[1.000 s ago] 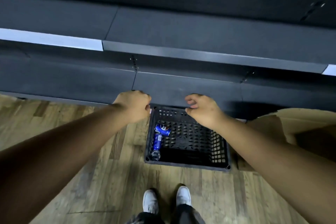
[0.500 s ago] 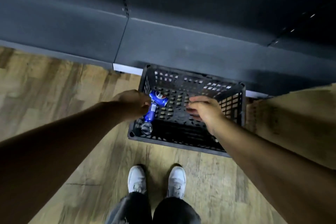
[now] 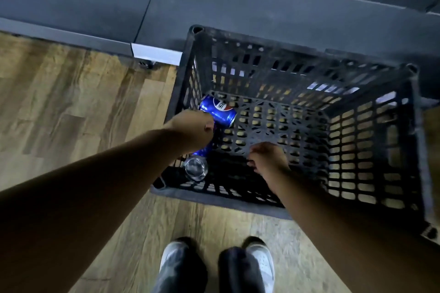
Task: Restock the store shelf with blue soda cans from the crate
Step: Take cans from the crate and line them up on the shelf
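A black plastic crate (image 3: 371, 140) stands on the wood floor against the base of the dark shelf (image 3: 262, 7). Two blue soda cans lie on their sides along the crate's left wall. The far can (image 3: 220, 110) shows its logo. The near can (image 3: 196, 167) shows its silver end, and its body is hidden under my left hand (image 3: 191, 131). That hand hovers over both cans with its fingers curled downward; whether it touches either can is hidden. My right hand (image 3: 267, 158) hangs inside the crate, fingers loosely curled, holding nothing.
A white strip (image 3: 156, 53) runs along the shelf base left of the crate. My two shoes (image 3: 214, 266) stand on the floor just in front of the crate. Something tan (image 3: 432, 131) lies at the crate's right side.
Both hands have dropped from the shelf edge down into the crate. The view has tilted down and moved closer, with my left hand now over the cans.
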A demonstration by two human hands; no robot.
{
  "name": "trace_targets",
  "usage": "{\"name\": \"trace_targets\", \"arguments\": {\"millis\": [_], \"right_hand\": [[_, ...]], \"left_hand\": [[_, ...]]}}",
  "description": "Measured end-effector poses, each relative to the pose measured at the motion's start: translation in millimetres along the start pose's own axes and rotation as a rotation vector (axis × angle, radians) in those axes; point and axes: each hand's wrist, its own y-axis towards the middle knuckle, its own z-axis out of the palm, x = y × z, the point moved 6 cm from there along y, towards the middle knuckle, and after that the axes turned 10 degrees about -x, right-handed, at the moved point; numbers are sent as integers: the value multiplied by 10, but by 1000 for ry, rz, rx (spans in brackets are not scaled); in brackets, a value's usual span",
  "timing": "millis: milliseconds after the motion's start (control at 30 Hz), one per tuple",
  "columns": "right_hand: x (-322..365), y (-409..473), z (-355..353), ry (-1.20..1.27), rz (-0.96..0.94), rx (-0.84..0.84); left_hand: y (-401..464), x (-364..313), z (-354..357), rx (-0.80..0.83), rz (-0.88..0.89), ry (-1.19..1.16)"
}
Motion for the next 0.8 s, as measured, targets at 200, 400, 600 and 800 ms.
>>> {"name": "trace_targets", "arguments": {"millis": [200,400,600,800], "right_hand": [[26,841,324,-194,-112,-88],[192,1305,674,-162,-342,-83],[322,1508,835,-324,-459,-91],[266,1514,984,-317,-494,-65]], "left_hand": [[716,55,450,-79,-45,-111],[1382,19,570,-180,1,-40],[1504,153,643,-269,-30,4],[1599,111,504,-303,-83,-280]]}}
